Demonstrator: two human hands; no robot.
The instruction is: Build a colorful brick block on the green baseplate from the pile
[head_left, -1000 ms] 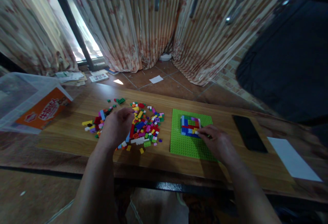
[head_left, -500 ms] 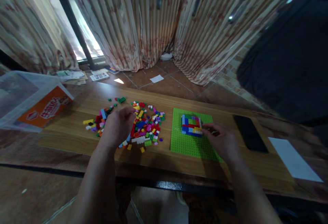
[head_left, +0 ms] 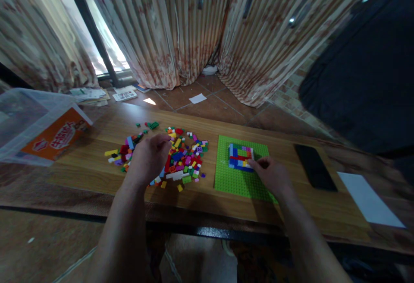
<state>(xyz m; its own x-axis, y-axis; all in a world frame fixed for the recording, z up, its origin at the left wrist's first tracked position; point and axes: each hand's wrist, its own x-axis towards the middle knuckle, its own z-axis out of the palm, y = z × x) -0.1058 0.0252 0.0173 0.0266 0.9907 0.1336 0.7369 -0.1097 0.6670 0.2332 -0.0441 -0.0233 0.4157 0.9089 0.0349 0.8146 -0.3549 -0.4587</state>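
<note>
A small rectangular brick build (head_left: pixel 238 157) sits on the upper middle of the green studded baseplate (head_left: pixel 224 183), toward its far side. Its border shows blue, light blue, green and pink bricks, with a red strip across the inside. The baseplate probably serves as a firm ground, because its studs can keep the bricks from sliding.

The right hand (head_left: pixel 271 176) comes from the near right, and its thumb and finger touch the near right corner of the build. They seem to press or pinch there, but I cannot tell whether a separate brick is between them.

To the left of the baseplate, loose toy bricks (head_left: pixel 177 157) of many colours lie spread on the wooden tabletop (head_left: pixel 197 199), perhaps so that each piece is easy to find. The left hand (head_left: pixel 147 158) is over the left part of them, its thumb and index finger bent close together. If it holds a piece, the view does not show this.

At the far left end stands a translucent plastic bin (head_left: pixel 39 97) with an orange label (head_left: pixel 60 136); its contents I cannot make out. On the right lie a black smartphone (head_left: pixel 315 168) and, beyond it, a white sheet of paper (head_left: pixel 370 199).
</note>
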